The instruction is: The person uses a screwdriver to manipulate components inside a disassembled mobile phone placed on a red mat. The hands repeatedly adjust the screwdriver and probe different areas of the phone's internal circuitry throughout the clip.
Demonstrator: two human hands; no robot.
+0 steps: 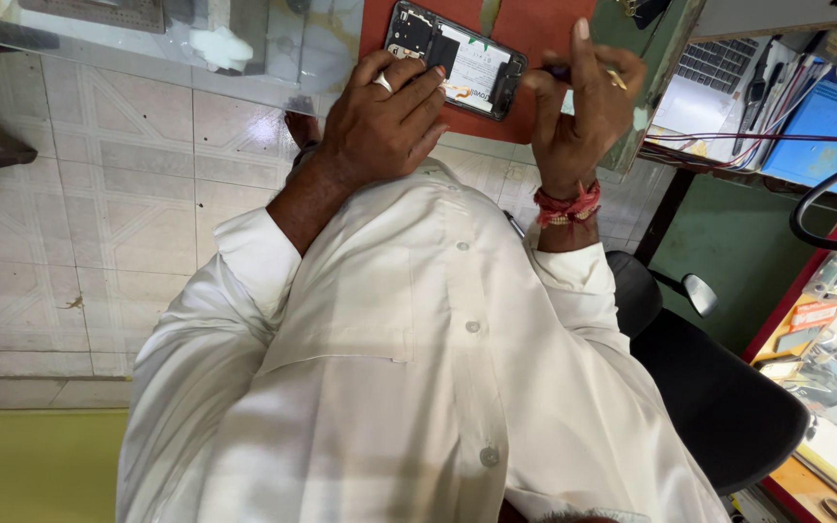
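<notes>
A phone (pixel 465 64) with its back cover off lies on a red mat (pixel 535 27), its battery and circuit board exposed. My left hand (pixel 385 121), a ring on one finger, presses on the phone's near left edge and steadies it. My right hand (pixel 583 97), with a red thread band at the wrist, is closed around a thin tool with a purple and yellow handle (pixel 588 74) at the phone's right end. The tool's tip is hidden behind my fingers. My white shirt fills the lower half of the view.
A glass tabletop (pixel 244 48) extends left of the mat. To the right are a laptop (pixel 719 68), tangled cables (pixel 777 136) and a blue box (pixel 821 131). A black chair (pixel 719 387) stands beside me, over a tiled floor (pixel 99 194).
</notes>
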